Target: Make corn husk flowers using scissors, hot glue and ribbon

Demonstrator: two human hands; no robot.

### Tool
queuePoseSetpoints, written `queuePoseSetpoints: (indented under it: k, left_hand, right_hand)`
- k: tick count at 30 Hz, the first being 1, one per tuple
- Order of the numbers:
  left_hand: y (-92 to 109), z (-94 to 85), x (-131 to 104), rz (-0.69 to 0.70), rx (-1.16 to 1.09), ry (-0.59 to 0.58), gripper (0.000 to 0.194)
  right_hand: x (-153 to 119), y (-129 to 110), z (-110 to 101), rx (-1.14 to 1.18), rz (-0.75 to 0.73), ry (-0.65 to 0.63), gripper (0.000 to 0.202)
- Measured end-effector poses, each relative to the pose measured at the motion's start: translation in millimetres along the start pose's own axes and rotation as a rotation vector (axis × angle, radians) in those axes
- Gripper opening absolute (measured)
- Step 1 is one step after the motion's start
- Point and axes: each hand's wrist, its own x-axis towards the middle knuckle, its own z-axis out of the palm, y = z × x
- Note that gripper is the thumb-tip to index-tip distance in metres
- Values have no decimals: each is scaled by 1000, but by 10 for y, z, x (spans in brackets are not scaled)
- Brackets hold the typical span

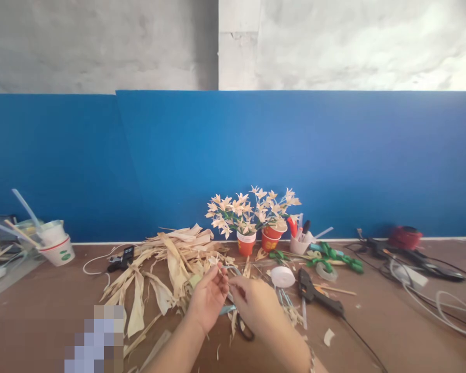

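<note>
My left hand (pixel 210 296) is in the middle, palm turned up, its fingers curled around a small pale piece with a thin stem (pixel 219 265). Close beside it on the right, my right hand (pixel 252 300) is pinched near the lower end of that piece; what lies between its fingertips is too small to make out. Dry pale husks (pixel 174 264) are heaped behind and left of my hands. Scissors (pixel 244 329) lie partly hidden beneath my right hand. Behind my hands, pale flowers (pixel 238 207) stand in red paper cups (pixel 246 244).
Right of my hands are a white tape roll (pixel 282 277), a black glue gun (pixel 320 295) with its cord, green ribbon (pixel 337 256) and a cup of pens (pixel 300 243). Cables (pixel 431 295) lie far right. A white cup (pixel 58 251) stands left. A blue partition (pixel 295 155) rises behind the table.
</note>
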Motion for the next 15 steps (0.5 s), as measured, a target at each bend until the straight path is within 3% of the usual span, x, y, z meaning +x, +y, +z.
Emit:
queuePoseSetpoints:
  k: [15]
  left_hand:
    - [-21,-22,16,-7,-2,3,9]
  right_hand:
    - [-2,22,-7,49,22,-6,28]
